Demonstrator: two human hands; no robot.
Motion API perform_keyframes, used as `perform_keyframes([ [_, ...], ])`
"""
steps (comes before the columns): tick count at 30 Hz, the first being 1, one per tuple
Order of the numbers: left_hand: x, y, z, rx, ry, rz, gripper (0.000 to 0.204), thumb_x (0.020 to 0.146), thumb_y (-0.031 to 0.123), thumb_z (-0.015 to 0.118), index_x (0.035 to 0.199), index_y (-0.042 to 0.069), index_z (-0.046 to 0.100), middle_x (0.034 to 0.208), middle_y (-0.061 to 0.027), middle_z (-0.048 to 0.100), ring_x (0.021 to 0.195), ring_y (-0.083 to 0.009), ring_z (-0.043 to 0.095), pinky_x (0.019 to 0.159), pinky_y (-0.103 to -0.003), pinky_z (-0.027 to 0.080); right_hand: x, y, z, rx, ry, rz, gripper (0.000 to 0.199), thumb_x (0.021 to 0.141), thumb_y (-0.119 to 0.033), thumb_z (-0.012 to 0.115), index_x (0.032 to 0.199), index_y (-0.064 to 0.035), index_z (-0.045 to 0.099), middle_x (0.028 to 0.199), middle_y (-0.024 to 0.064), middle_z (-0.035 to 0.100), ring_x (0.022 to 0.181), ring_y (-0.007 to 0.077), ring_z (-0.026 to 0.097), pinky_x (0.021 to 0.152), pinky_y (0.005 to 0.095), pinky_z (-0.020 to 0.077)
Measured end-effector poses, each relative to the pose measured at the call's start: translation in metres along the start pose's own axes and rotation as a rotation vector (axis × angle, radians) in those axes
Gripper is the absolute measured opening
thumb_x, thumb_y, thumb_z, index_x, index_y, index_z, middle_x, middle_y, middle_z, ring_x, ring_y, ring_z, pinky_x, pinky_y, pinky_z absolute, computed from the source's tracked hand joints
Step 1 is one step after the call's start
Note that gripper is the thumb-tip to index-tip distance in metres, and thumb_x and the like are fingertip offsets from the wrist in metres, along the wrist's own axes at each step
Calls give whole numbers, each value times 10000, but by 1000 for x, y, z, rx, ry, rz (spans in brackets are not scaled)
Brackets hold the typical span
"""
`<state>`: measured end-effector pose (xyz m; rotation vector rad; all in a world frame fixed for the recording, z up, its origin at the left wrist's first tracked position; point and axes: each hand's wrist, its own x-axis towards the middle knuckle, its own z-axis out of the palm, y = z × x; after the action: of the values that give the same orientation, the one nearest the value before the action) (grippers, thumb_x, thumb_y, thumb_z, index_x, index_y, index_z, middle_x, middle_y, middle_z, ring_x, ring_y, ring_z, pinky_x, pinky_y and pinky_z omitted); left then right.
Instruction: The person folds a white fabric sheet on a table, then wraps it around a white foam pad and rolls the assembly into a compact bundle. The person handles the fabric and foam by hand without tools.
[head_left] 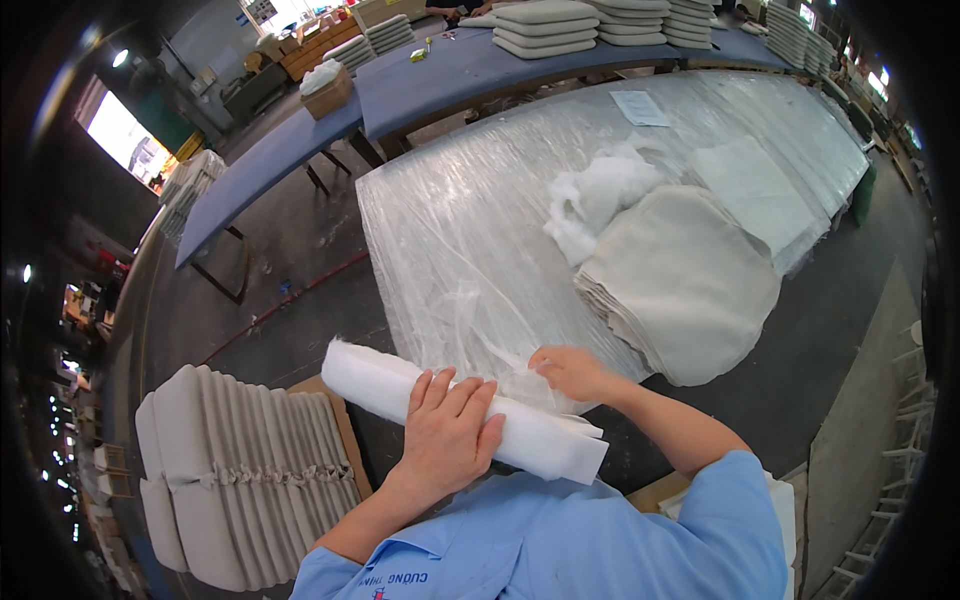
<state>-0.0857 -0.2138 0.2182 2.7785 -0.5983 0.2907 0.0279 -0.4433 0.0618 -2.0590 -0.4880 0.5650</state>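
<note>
A thick roll of white wadding (375, 385) lies slantwise in front of my body, its right end showing loose layers. My left hand (445, 425) is wrapped over the top of the roll, fingers a little apart, holding it against me. Just beyond the roll, my right hand (572, 372) is closed at the near edge of the clear plastic film (440, 250) covering the table. What its fingers pinch is hidden. Farther right on the film rests a stack of cream fabric covers (690, 280), with a heap of fluffy white wadding (600, 195) behind it.
Bundled cream cushions (250, 470) stand at the lower left beside me. Blue-topped tables (440, 85) run along the back, carrying stacks of cushions (545, 28). A cardboard box (328, 95) holds white material. A paper sheet (640, 108) lies on the film. Another person's hands show at the far table.
</note>
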Motion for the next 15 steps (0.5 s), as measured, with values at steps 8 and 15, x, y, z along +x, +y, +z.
perform_keyframes([
  [8, 4, -5, -7, -40, -143, -57, 371, 934, 258, 635, 1204, 17, 717, 1162, -144, 719, 1194, -365, 615, 1146, -525, 346, -51, -125, -60, 12, -304, -209, 407, 1052, -440, 560, 1020, -44, 649, 849, 212, 676, 805, 410, 637, 753, 465, 492],
  [15, 2, 14, -9, -62, -3, 59, 571, 983, 306, 624, 1452, -12, 558, 1475, -218, 568, 1402, -394, 507, 1223, -537, 285, -53, -118, -48, -73, -342, -140, 489, 1054, -481, 557, 1052, -13, 699, 935, 223, 724, 845, 360, 696, 779, 432, 537],
])
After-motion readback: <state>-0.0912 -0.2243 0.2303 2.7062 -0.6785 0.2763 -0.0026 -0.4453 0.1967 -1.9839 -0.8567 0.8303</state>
